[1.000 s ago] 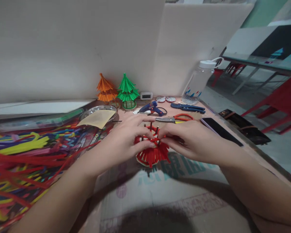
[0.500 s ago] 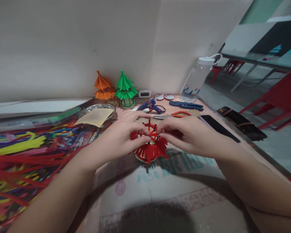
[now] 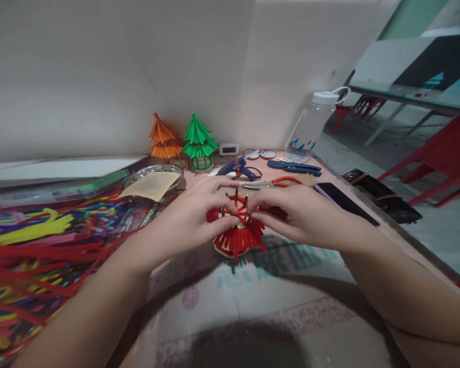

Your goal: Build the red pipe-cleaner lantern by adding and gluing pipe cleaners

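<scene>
A small red pavilion model (image 3: pixel 239 240) of fuzzy pipe cleaners stands on the board in front of me, with a skirt of red strips and several thin brown posts rising from its top. From the left, my left hand (image 3: pixel 203 212) pinches at the red pipe cleaner pieces among the posts. My right hand (image 3: pixel 287 212) closes on the same red pieces from the right, thumb and forefinger together. Both sets of fingertips are close to each other over the model's upper part. Exactly where the held piece begins and ends is hidden by my fingers.
Orange (image 3: pixel 164 137) and green pavilion models (image 3: pixel 198 140) stand by the wall. Behind my hands lie a glue gun (image 3: pixel 235 166), pliers (image 3: pixel 276 182) and a blue tool (image 3: pixel 294 167). A bottle (image 3: pixel 310 128) and phone (image 3: pixel 345 203) are right; loose pipe cleaners (image 3: pixel 34 260) left.
Almost nothing differs. Both hands stay at the red model with only slight finger shifts, and the view has moved a touch.
</scene>
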Available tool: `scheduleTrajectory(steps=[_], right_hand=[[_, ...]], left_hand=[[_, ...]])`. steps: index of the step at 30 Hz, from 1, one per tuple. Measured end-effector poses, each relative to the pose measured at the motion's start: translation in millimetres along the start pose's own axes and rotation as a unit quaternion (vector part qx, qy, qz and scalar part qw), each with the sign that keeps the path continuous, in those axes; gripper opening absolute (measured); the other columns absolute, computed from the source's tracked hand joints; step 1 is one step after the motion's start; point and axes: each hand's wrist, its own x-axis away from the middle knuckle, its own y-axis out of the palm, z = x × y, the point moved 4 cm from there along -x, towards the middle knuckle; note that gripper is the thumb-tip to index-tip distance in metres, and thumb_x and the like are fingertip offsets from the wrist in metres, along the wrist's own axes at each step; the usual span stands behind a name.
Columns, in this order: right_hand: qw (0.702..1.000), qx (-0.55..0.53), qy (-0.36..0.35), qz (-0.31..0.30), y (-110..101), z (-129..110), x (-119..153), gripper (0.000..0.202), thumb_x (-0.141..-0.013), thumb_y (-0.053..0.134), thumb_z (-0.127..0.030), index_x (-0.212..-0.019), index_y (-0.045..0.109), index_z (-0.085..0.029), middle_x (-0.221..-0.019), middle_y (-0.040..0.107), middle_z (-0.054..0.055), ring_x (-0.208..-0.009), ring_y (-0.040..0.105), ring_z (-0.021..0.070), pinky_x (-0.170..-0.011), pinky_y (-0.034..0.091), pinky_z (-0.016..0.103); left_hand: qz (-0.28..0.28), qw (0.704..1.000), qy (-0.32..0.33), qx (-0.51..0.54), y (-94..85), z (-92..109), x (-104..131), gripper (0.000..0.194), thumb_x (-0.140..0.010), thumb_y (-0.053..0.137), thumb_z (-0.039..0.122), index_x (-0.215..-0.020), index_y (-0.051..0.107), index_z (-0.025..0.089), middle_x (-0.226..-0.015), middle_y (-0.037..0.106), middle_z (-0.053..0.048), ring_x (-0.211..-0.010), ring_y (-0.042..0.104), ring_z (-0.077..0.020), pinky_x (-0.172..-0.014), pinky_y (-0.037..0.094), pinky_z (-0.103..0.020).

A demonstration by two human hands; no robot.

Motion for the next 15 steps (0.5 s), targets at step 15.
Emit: scheduleTrajectory(steps=[15], right_hand=[[1.000, -0.016, -0.014, -0.011, -0.3, 4.3, 1.8, 0.012, -0.099, 0.055, -0.024, -0.101, 0.066, -0.020, -0.085, 0.071, -0.001, -0.065, 0.058, 0.0090, -0.059, 0.037, 0.021]], left_hand=[[0.023, 1.000, -0.010, 0.012, -3.2, 3.8, 0.5, 0.009, -0.095, 0.064, 0.028, -0.101, 0.068, 0.022, -0.137, 0.056, -0.010, -0.135, 0.049, -0.0268, -0.112, 0.041, -0.049]])
